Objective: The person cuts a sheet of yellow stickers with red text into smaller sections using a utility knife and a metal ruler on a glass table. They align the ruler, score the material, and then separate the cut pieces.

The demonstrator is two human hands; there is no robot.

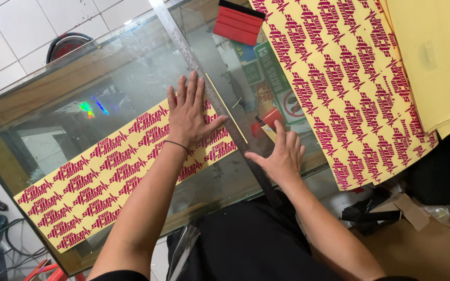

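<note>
- Left hand: flat, fingers spread, gripping nothing, pressing the near-left yellow sticker sheet with magenta logos against the glass tabletop.
- Right hand: open, resting on the long steel ruler (what it grips cannot be told).
- Far centre: red plastic squeegee.
- Right: larger matching printed sheet.
</note>
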